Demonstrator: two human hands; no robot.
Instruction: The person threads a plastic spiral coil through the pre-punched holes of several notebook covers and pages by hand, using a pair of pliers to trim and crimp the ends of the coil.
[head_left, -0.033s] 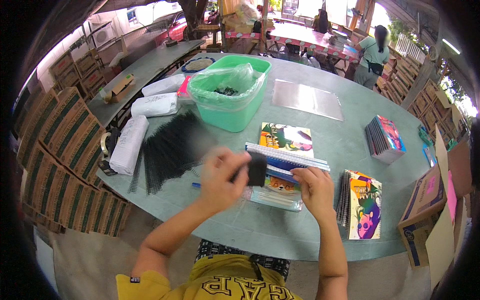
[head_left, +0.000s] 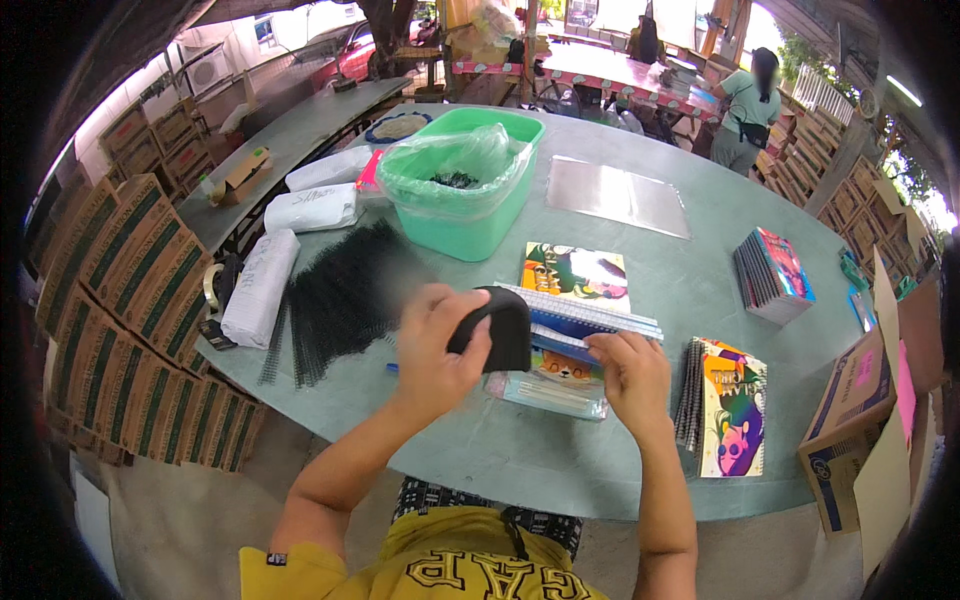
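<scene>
My left hand (head_left: 438, 350) is closed on a black, curved, block-like piece (head_left: 513, 338) with an opening under its arch. It is held at the left end of a long blue-and-white strip-like stack (head_left: 570, 335); I cannot tell whether they touch. My right hand (head_left: 632, 375) pinches the right part of that stack with thumb and fingers. Beneath lies a colourful cover with an animal face (head_left: 560, 368), partly hidden, and a clear packet of pale sticks (head_left: 550, 398). Just beyond is an illustrated notebook (head_left: 575, 270). Black spiral coils (head_left: 340, 285) lie spread left of my left hand.
A green bin (head_left: 465, 220) with a plastic liner stands beyond the coils. White wrapped bundles (head_left: 262, 290) lie at left. Notebook stacks (head_left: 735, 410) (head_left: 773, 275) and an opened carton (head_left: 850, 420) are at right. A metal sheet (head_left: 615, 195) lies farther back; a person (head_left: 745, 110) stands beyond.
The black piece in my left hand has turned, so its curved outline and opening show more. My right hand stays on the stack. The whole view has shifted slightly.
</scene>
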